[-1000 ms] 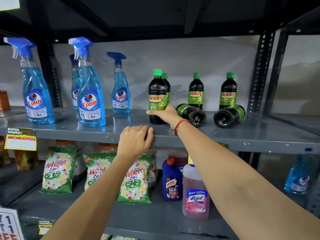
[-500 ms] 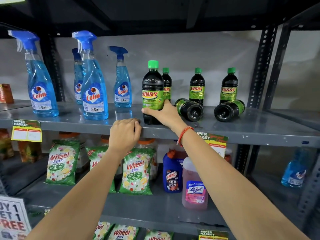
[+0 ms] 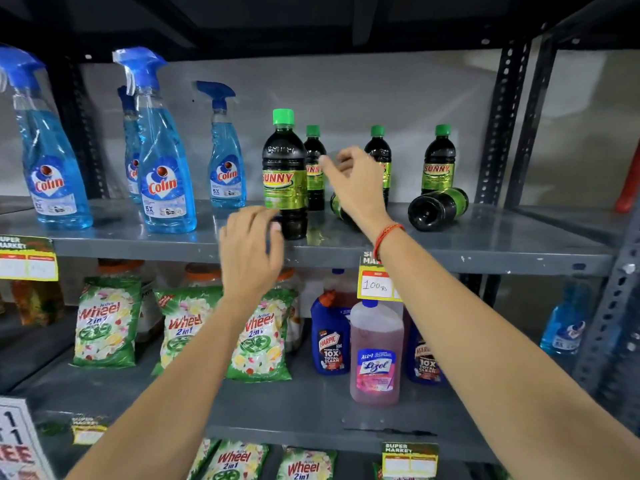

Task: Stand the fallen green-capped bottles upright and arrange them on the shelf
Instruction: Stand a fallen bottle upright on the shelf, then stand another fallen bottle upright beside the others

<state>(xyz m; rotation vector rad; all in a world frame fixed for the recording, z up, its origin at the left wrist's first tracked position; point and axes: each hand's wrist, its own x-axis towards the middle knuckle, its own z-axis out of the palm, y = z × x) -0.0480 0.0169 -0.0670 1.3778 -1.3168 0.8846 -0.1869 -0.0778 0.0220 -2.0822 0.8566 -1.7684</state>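
Front Sunny bottle (image 3: 285, 174) upright near shelf (image 3: 485, 251) edge. Left hand (image 3: 251, 251) beside its base, grip loose, empty. Right hand (image 3: 353, 188) raised, grip wide, empty. Fallen bottle (image 3: 437, 208) lies right.

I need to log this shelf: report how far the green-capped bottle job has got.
Done: the front bottle stands upright near the shelf edge, with three more upright behind. In hand: nothing; the right hand is open above a fallen bottle, the left hand open too. Left: that one and the other fallen bottle.
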